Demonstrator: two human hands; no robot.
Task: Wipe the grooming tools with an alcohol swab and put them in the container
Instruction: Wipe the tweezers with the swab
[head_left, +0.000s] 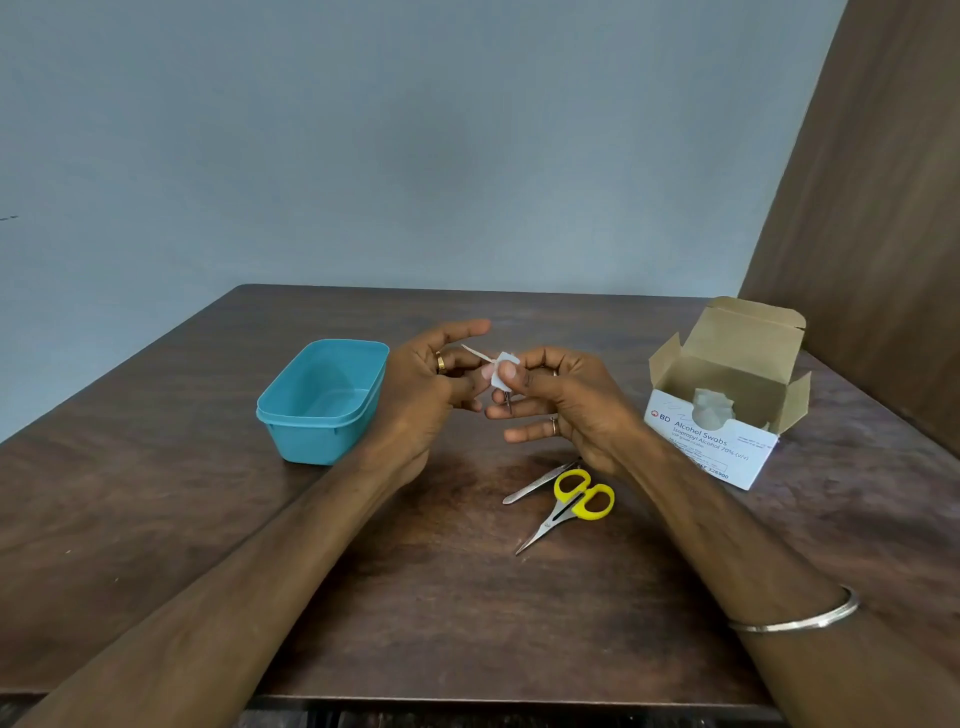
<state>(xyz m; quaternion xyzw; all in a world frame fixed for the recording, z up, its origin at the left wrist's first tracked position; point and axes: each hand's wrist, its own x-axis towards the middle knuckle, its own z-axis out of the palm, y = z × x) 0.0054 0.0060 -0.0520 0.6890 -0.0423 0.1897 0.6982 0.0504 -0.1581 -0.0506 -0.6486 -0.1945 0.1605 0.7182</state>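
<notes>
My left hand (431, 384) holds a small metal grooming tool (477, 354), thin and pointed, above the middle of the table. My right hand (566, 400) pinches a white alcohol swab (503, 375) folded around that tool's middle. The tool's lower end (508, 402) sticks out under the swab. An empty blue plastic container (322, 400) stands to the left of my hands. Yellow-handled scissors (571, 506) and metal tweezers (537, 483) lie on the table below my right hand.
An open white box of alcohol swabs (722, 415) sits at the right, its cardboard flaps up. The brown wooden table (415, 597) ends at a near edge at the bottom. A brown panel (883, 234) rises at the far right.
</notes>
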